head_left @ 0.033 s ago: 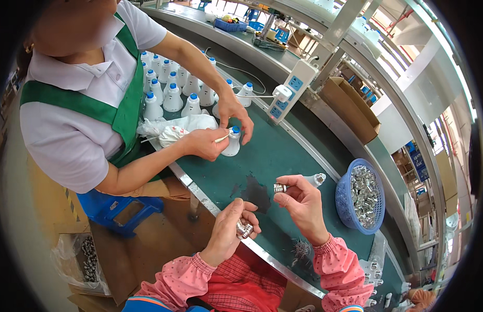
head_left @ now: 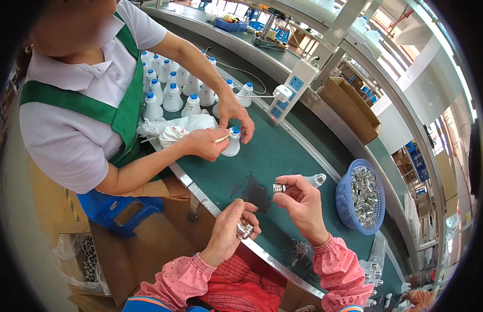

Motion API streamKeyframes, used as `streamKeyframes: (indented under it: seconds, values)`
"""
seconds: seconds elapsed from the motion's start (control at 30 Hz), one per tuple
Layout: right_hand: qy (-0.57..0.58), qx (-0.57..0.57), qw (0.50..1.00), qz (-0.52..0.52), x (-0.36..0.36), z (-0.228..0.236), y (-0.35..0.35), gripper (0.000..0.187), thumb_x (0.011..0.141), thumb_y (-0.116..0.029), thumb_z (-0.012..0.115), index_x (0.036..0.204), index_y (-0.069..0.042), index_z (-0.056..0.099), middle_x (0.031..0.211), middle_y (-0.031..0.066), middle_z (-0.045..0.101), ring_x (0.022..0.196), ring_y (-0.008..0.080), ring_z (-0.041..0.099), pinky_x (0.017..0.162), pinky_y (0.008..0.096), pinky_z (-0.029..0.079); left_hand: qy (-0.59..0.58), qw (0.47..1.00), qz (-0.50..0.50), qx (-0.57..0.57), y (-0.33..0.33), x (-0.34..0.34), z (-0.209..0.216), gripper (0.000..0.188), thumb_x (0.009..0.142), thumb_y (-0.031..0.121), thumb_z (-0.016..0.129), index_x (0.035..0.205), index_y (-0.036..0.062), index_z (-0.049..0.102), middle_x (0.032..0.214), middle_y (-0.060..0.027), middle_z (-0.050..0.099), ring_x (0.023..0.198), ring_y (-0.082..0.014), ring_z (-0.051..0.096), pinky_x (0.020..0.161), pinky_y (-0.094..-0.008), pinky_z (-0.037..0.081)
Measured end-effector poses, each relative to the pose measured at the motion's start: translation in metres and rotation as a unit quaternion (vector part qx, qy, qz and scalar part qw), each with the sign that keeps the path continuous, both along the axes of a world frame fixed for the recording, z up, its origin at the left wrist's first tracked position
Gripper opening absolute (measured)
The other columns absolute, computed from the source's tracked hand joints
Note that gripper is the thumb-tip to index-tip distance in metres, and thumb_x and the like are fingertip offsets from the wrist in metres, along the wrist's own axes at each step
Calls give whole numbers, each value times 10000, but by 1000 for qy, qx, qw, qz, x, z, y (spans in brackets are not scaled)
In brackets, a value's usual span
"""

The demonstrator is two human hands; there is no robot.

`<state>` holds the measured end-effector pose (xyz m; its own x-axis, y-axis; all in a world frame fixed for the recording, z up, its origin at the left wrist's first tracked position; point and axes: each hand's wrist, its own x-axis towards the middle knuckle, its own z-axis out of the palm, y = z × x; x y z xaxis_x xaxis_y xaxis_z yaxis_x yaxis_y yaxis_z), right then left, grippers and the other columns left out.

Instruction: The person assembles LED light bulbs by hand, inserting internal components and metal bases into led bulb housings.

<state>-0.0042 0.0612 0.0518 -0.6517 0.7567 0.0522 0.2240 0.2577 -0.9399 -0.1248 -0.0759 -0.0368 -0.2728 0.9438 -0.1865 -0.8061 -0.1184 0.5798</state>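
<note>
My left hand [head_left: 227,231], its fingers curled over the bench's near edge, cups silver threaded bulb caps [head_left: 244,230]; how many lie in the palm is partly hidden. Between thumb and fingertips, my right hand [head_left: 306,210] pinches a single silver threaded bulb cap [head_left: 279,187] just above the green bench top [head_left: 288,164]. Just beyond the right knuckles, a bulb with a silver end [head_left: 318,180] is partly covered by the hand. A blue plastic basket [head_left: 342,200] full of loose silver caps [head_left: 365,197] stands to the right.
A co-worker in a green apron [head_left: 129,109] sits at left, both hands at a blue-topped white bulb housing [head_left: 232,145]. Several similar housings [head_left: 173,99] stand behind. A power strip [head_left: 293,91] rises at the bench's far edge. Thin wire bits [head_left: 301,249] lie near my right sleeve.
</note>
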Motion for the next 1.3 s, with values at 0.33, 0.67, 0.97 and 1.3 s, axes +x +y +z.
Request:
streamKeyframes:
  seconds: [0.33, 0.67, 0.97, 1.3]
  values:
    - [-18, -26, 999, 19, -8, -11, 1, 314, 881, -5, 737, 1183, 21, 657, 862, 35, 701, 738, 81, 632, 665, 235, 509, 8, 1000, -14, 2, 1, -3, -3, 466, 1130, 398, 353, 1165, -16, 566, 860, -134, 657, 742, -200, 670, 631, -318, 530]
    - [-12, -53, 998, 33, 0, -23, 0, 296, 890, -12, 738, 1174, 28, 663, 865, 43, 709, 723, 84, 633, 648, 240, 516, 11, 1000, -21, -1, 2, -3, -3, 462, 1130, 395, 359, 1167, -17, 563, 873, -133, 651, 758, -208, 666, 641, -328, 528]
    - [-12, -63, 997, 39, 4, -15, -1, 295, 899, -33, 733, 1178, 35, 663, 882, 55, 716, 740, 90, 649, 656, 245, 531, 19, 1000, -20, -7, 1, -1, -1, 454, 1127, 397, 369, 1165, -8, 570, 874, -126, 653, 768, -205, 670, 646, -326, 530]
    - [30, -33, 998, 35, -20, -1, 9, 285, 906, -39, 714, 1175, 40, 659, 870, 54, 709, 770, 105, 673, 661, 249, 541, 5, 1000, -19, 1, -1, 2, -2, 444, 1127, 385, 379, 1167, -16, 568, 876, -125, 654, 772, -205, 669, 652, -332, 530]
